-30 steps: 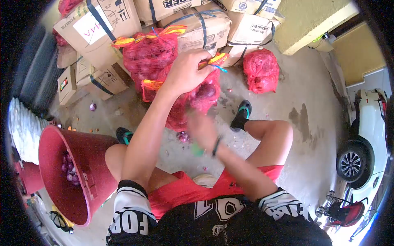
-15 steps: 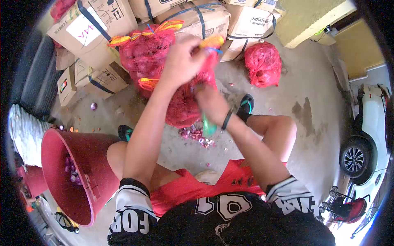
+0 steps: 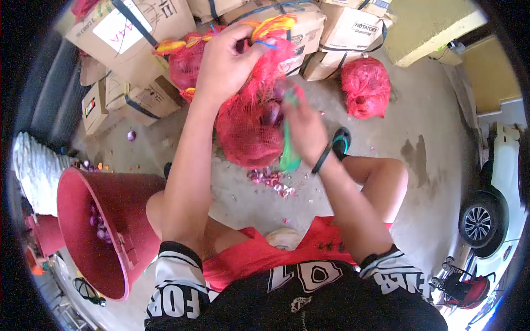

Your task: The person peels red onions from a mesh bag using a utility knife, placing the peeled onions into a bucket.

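Up front hangs a red mesh sack (image 3: 248,135), with dark purple onions (image 3: 271,112) showing at a gap in its right side. My left hand (image 3: 229,63) is closed round its gathered top, by the yellow-orange neck with a blue tie. Blurred by motion, my right hand (image 3: 306,129) is closed at the gap. From it a green plastic-looking strip (image 3: 289,157) hangs beside the sack; its kind I cannot tell. Another red mesh sack (image 3: 185,66) is partly hidden behind my left hand.
Strapped cardboard boxes (image 3: 353,27) are stacked behind the sacks. A third red sack (image 3: 366,88) lies right. The large red bin (image 3: 138,204) beside my left leg holds onions. Onion scraps (image 3: 270,179) litter the floor between my feet. A white car (image 3: 505,176) stands far right.
My left hand has raised the sack's neck and moved left. My right hand has moved slightly right, and the onions at the gap show more. The view has shifted a little.
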Demonstrator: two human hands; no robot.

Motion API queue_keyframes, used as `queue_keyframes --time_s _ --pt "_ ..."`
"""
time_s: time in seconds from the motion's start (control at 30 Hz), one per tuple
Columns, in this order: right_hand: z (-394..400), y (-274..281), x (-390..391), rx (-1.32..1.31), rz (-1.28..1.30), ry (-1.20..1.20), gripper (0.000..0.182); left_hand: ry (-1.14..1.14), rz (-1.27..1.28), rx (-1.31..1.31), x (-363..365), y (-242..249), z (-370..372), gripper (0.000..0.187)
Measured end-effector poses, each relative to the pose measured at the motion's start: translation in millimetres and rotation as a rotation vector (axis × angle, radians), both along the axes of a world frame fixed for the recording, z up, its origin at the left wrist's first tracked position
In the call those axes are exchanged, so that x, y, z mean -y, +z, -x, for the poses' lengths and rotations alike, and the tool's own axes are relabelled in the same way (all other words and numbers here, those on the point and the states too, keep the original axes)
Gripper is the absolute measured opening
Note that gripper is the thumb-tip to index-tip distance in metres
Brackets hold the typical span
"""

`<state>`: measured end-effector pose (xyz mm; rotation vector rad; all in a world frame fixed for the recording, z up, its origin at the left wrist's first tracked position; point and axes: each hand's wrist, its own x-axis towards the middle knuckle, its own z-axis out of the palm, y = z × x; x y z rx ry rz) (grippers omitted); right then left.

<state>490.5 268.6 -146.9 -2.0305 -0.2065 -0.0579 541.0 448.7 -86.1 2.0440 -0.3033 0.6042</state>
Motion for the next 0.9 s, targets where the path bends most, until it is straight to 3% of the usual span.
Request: queue_keyframes --time_s 0.03,0.1,0.17,0.2,0.23,0.3,0.33,0.4,0.43,0.5,0.53,0.6,0.7,0.8,0.83,0.87,0.9 --pt "-14.5 8.5 0.8 -0.141 -0.107 -0.067 0.027 -0.036 0.046 -0.015 2.6 -5.1 3.9 0.02" --pt "-54.7 1.1 -22.1 -0.066 0.201 0.12 0.028 -0.107 0.131 -0.023 10.2 -7.3 6.8 0.02" --pt "-34.5 0.6 -34.3 0.075 0.422 0.178 0.029 -0.034 0.267 -0.046 6.4 -3.9 13.5 0.02" --pt "-16.5 3.0 -33.5 -0.02 0.463 0.286 0.024 -0.003 0.333 -0.053 3.7 0.4 13.9 0.021" --pt "2.6 -4.2 -27.8 0.11 0.358 0.284 0.022 -0.069 0.502 -0.007 -5.0 3.3 14.4 0.022" --pt "0.9 -10.8 -15.5 0.142 0.178 0.246 0.02 -0.099 0.575 -0.032 -16.0 12.1 20.1 0.021" --pt "-19.7 -8.3 -12.4 0.043 0.099 0.196 0.02 -0.098 0.625 -0.019 -16.3 13.8 25.1 0.019" --pt "-50.6 -7.6 -21.7 0.081 0.184 0.243 0.02 -0.114 0.691 -0.003 -15.4 10.9 27.7 0.019" --pt "-57.3 -3.1 -31.0 0.208 0.358 0.342 0.02 -0.125 0.73 0.006 -14.8 7.9 28.5 0.02" --pt "-50.5 6.5 -50.3 0.29 1.057 0.973 0.019 -0.037 0.77 0.017 -17.3 2.8 26.5 0.021" --pt "-21.1 12.4 -51.3 -0.047 0.596 0.572 0.024 -0.003 0.791 0.027 -19.7 2.3 22.3 0.021" --pt "11.2 18.9 -24.1 -0.029 0.29 0.418 0.032 0.001 0.909 0.033 -29.6 0.8 20.0 0.023" --pt "18.0 41.1 -9.2 -0.053 0.317 0.155 0.037 -0.042 0.96 0.056 -28.1 1.4 23.6 0.024" --pt "6.0 18.5 -24.4 -0.013 0.213 0.167 0.034 -0.071 0.915 0.102 -23.4 3.5 24.5 0.025" --pt "16.0 7.9 -38.4 -0.104 0.394 0.377 0.032 -0.061 0.869 0.105 -21.7 3.4 24.8 0.023" --pt "44.0 -18.9 -58.4 0.002 0.359 0.388 0.029 -0.027 0.901 0.109 -22.8 7.7 26.3 0.023" --pt "78.8 -9.1 -66.2 -0.067 0.354 0.364 0.026 0.003 0.933 0.123 -28.3 15.3 26.4 0.022"
